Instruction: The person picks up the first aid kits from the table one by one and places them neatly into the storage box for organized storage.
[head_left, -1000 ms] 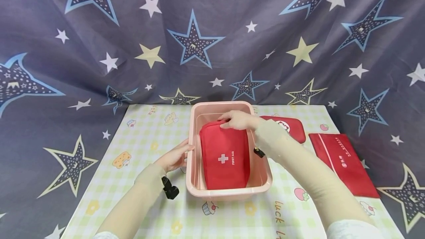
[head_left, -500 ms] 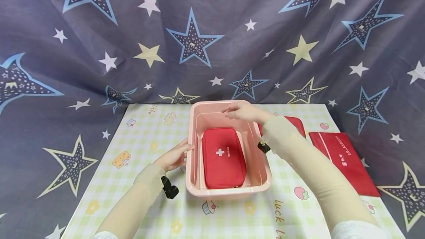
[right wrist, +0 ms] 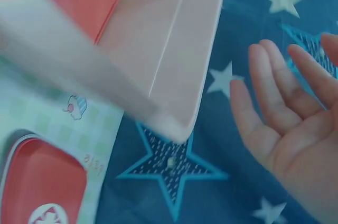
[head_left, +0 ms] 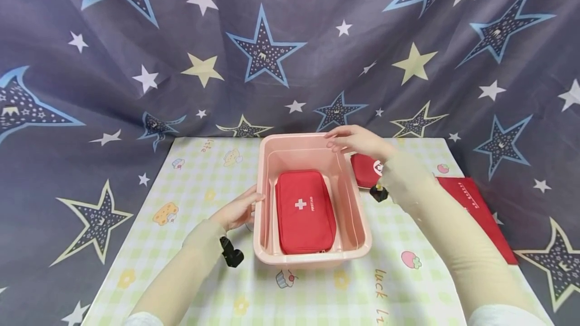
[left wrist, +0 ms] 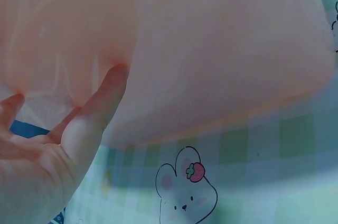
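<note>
A pale pink plastic bin (head_left: 312,260) stands in the middle of the table. Flat on its floor lies a red first aid pouch (head_left: 304,213) with a white cross. My left hand (head_left: 236,211) is at the bin's left side; in the left wrist view its extended fingertips touch the outer wall. Over the bin's far right corner hovers my right hand (head_left: 355,141), fingers spread loosely and nothing in them. The right wrist view shows the same hand (right wrist: 293,108) apart from the bin's rim.
Right of the bin lies a red case (head_left: 364,171) with a round white emblem, partly behind the right forearm. Farther right is a flat red pouch (head_left: 482,215), also partly covered. A star-patterned curtain (head_left: 272,104) hangs behind the checked tablecloth (head_left: 190,165).
The right hand has let go of the first aid pouch, which has dropped from a tilt to flat in the bin. That hand has moved up and right; the left has stayed put.
</note>
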Demonstrator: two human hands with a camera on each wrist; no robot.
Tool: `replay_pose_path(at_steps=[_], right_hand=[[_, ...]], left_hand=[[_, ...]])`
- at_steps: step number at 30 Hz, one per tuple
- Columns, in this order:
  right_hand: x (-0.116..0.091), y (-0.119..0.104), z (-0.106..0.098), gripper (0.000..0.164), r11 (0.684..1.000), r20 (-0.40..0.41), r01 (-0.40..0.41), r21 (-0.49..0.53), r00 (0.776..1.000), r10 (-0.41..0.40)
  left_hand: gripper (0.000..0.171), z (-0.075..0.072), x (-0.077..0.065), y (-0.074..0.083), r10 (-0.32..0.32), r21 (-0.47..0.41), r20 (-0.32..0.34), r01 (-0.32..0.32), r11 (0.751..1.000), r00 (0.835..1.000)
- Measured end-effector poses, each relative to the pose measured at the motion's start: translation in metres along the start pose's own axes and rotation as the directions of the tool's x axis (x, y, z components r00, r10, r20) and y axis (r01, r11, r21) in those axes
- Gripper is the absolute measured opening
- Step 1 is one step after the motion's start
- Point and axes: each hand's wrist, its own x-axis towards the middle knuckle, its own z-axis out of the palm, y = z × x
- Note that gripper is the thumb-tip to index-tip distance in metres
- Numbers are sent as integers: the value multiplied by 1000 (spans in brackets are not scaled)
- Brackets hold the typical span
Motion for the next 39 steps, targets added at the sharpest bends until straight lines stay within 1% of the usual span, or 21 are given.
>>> replay_pose_path(at_steps=[2,4,6,7,9,10,12,14,16,18,19,20,22,23,26,29,30,32,35,37,39], right_hand=[[-6,8,-10,40,997,-41,2,78,999,2],[-13,17,-19,40,982,-80,-2,191,997,18],[-21,28,-29,32,941,-115,9,338,993,32],[-25,33,-33,27,904,-130,21,426,991,38],[-33,45,-42,21,803,-152,42,594,987,60],[-37,51,-46,22,740,-158,49,671,984,78],[-44,63,-53,27,589,-161,56,806,979,128],[-51,75,-56,27,429,-151,54,902,969,196],[-57,88,-56,28,269,-128,52,962,954,273],[-62,101,-53,27,130,-102,61,990,938,332],[-63,108,-50,27,74,-89,67,995,928,362],[-65,115,-47,28,29,-78,72,997,916,394],[-67,128,-39,28,-44,-52,81,996,890,453],[-67,134,-35,28,-68,-42,85,994,876,480],[-67,150,-22,22,-112,-18,98,989,827,562],[-66,163,-9,13,-140,2,111,984,776,631],[-66,167,-5,16,-150,10,116,982,759,651],[-66,174,2,30,-172,23,132,976,727,686],[-64,183,13,51,-216,49,157,964,692,720],[-62,188,18,62,-214,55,153,965,676,735],[-58,192,23,69,-195,54,138,971,669,741]], left_hand=[[68,0,1,1,-3,-7,1,3,1000,1000],[68,0,2,1,-5,-10,3,5,1000,1000],[68,0,1,2,-3,-5,6,3,1000,1000],[68,1,0,2,-3,-2,9,3,1000,1000],[68,1,0,3,-6,-1,10,6,1000,1000],[68,1,0,3,-8,0,9,8,1000,1000],[68,0,0,3,-10,0,10,10,1000,1000],[67,0,0,3,-10,1,8,10,1000,1000],[68,-1,0,3,-3,6,14,3,1000,1000],[68,0,0,3,1,6,15,-1,1000,1000],[68,0,0,3,2,7,13,-2,1000,1000],[68,0,0,3,3,6,13,-3,1000,1000],[68,0,0,3,4,1,14,-4,1000,1000],[68,0,0,3,2,-4,11,-2,1000,1000],[68,0,0,2,10,-11,6,-10,1000,1000],[68,1,-1,1,11,-15,4,-11,1000,1000],[68,2,-1,0,12,-13,7,-12,1000,1000],[69,3,-1,-1,8,-12,14,-8,1000,1000],[69,4,-1,-2,5,-16,15,-5,1000,1000],[69,3,-1,-2,6,-20,10,-6,1000,1000],[69,2,-1,-2,6,-25,7,-6,1000,1000]])
